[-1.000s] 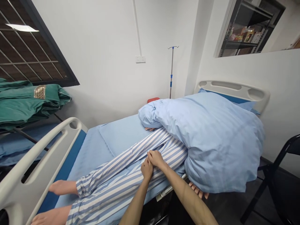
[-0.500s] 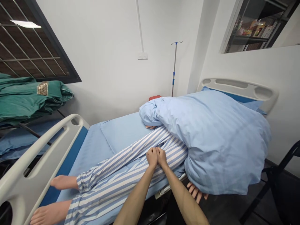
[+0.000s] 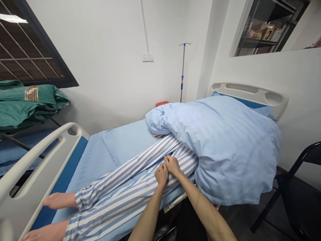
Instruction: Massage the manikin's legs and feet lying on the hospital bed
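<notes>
A figure in blue-and-white striped trousers [image 3: 130,187] lies on a hospital bed [image 3: 117,144], its upper body hidden under a bunched light-blue duvet [image 3: 225,144]. Bare feet [image 3: 59,201] point toward the footboard [image 3: 37,164]. My left hand [image 3: 161,174] and my right hand [image 3: 172,165] rest side by side on the near thigh, fingers curled and pressing into the striped cloth. The right hand sits slightly farther up the leg, close to the duvet's edge. A hand of the figure [image 3: 157,135] peeks out from under the duvet on the far side.
The headboard [image 3: 250,93] stands against the right wall. An IV pole [image 3: 182,73] rises behind the bed beside a red object [image 3: 162,103]. Green cloth [image 3: 27,103] is piled on a neighbouring bed at left. A black chair [image 3: 298,187] stands at the right.
My two hands have stayed together on the thigh, shifting a little; the left now lies slightly lower than the right. The fingers seen hanging below the duvet's near edge are now nearly hidden.
</notes>
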A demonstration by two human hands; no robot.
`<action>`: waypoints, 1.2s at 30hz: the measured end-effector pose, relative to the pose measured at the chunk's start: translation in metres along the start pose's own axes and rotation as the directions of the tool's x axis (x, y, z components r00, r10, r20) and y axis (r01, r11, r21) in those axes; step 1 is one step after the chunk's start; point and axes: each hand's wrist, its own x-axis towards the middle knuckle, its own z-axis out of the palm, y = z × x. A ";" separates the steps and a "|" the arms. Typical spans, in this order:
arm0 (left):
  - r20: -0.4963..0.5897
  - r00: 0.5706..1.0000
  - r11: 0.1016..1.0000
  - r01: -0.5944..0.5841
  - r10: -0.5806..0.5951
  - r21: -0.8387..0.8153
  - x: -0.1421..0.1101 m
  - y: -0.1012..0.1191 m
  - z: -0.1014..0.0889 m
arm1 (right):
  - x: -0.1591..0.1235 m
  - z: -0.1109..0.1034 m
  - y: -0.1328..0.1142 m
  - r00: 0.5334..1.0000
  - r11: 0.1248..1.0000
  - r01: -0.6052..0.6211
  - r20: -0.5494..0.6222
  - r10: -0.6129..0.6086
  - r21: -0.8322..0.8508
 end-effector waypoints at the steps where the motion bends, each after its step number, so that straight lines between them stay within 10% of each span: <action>1: 0.006 1.000 1.000 -0.001 0.001 0.002 0.000 0.000 0.000 | -0.001 0.001 0.003 1.000 1.000 -0.007 -0.004 0.007 -0.017; 17: -0.014 0.996 0.975 -0.091 0.090 -0.203 0.008 0.033 0.018 | 0.000 0.016 0.029 0.962 0.932 -0.063 -0.228 0.152 0.356; 27: -0.009 1.000 0.996 -0.026 0.025 -0.083 -0.001 0.034 0.018 | 0.014 -0.035 0.024 0.987 0.985 0.147 0.080 -0.140 -0.095; 36: 0.043 0.995 0.996 -0.085 0.087 -0.037 -0.005 0.032 0.019 | -0.005 -0.008 0.050 0.988 0.984 0.056 -0.130 -0.079 -0.172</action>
